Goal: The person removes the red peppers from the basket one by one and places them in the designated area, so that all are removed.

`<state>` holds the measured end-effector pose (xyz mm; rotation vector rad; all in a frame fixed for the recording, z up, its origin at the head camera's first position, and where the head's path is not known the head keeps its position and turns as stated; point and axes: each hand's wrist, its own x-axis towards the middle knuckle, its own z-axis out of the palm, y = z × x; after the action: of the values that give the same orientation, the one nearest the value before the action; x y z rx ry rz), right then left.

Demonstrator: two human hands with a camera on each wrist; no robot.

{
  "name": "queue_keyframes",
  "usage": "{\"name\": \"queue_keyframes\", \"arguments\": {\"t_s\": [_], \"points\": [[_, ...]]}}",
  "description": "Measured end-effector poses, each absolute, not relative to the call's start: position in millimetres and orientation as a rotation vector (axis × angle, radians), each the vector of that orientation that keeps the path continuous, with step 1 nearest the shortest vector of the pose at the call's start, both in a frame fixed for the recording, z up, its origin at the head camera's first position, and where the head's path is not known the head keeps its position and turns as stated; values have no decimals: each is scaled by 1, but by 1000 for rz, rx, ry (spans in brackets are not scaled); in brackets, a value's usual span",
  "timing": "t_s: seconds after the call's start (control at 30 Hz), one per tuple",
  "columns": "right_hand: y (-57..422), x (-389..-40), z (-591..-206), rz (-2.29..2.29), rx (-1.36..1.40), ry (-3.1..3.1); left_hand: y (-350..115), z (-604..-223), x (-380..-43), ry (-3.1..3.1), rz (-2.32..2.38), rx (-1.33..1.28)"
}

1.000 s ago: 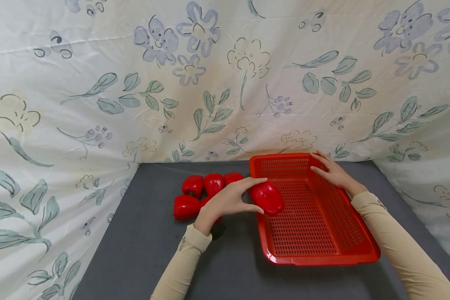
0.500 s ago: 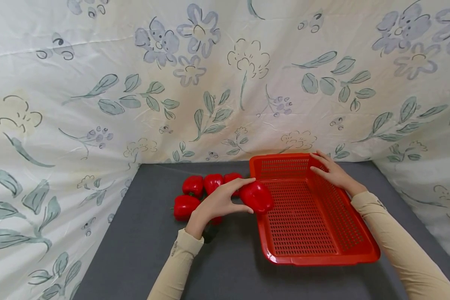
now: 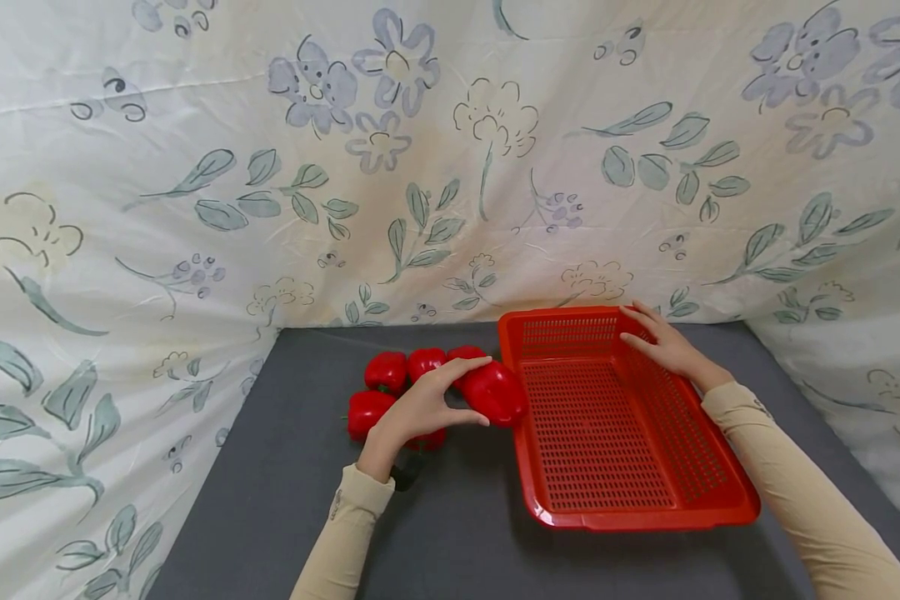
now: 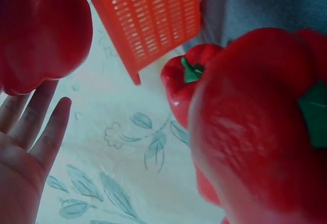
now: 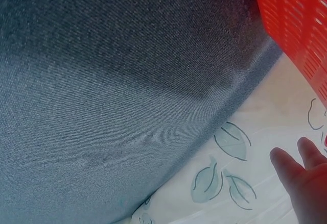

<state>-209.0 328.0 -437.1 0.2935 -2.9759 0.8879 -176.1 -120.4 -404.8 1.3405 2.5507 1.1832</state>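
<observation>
My left hand grips a red bell pepper between thumb and fingers, held up beside the left rim of a red plastic basket. In the left wrist view the held pepper sits above the fingertips. Several more red bell peppers lie behind and under the left hand, partly hidden by it. My right hand rests on the basket's far right rim, fingers reaching over the edge. The right wrist view shows only part of that hand next to the basket wall.
The basket stands on a dark grey tabletop, right of the peppers. A white floral cloth hangs behind the table and along both sides. Loose peppers with green stems stand close to the left wrist.
My left hand has moved left with the bell pepper, from over the basket's interior to its left rim. The right hand and the basket have stayed put.
</observation>
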Motion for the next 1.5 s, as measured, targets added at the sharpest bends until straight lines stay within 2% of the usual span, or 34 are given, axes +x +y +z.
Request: {"name": "queue_keyframes", "arguments": {"t_s": [1.5], "points": [[330, -212, -437, 857, 301, -2984, -138, -432, -184, 2626, 1043, 1217]]}}
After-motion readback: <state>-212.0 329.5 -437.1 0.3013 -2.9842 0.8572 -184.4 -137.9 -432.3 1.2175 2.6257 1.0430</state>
